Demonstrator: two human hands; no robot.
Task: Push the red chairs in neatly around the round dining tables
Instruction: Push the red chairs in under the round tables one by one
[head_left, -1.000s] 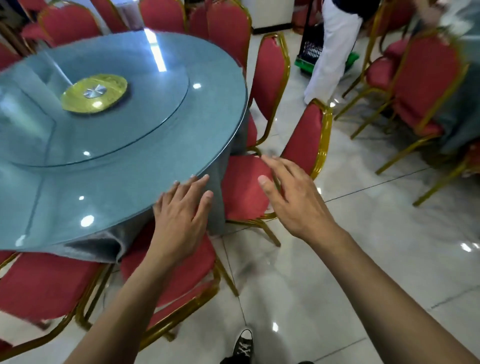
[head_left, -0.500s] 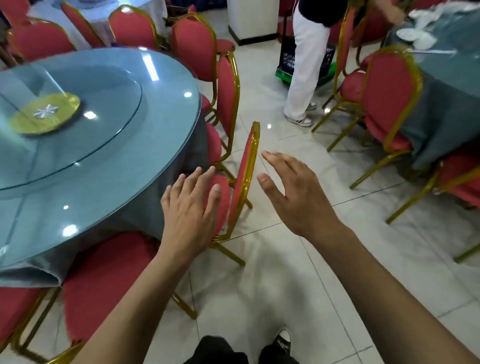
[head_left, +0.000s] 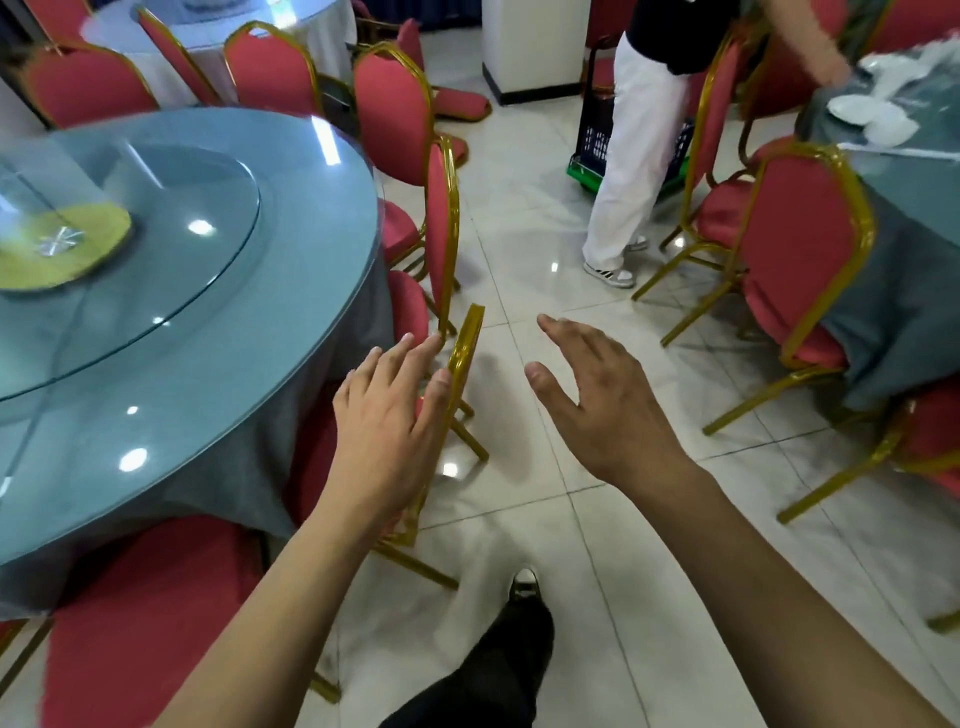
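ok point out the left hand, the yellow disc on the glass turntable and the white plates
left hand (head_left: 387, 421), head view, back of the hand
yellow disc (head_left: 62, 244), head view, its middle
white plates (head_left: 865, 117), head view, top plate

I'm looking at a banquet restaurant hall: round glass-topped bench (head_left: 291, 332) with a lazy Susan (head_left: 171, 249), red gold-framed chairs (head_left: 795, 249) all around, stacked white dishes (head_left: 867, 117), glossy tiled floor (head_left: 530, 218).

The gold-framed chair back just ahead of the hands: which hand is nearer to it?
Left. The left hand lies against the chair back, fingers straight; the right hand hovers apart over the floor.
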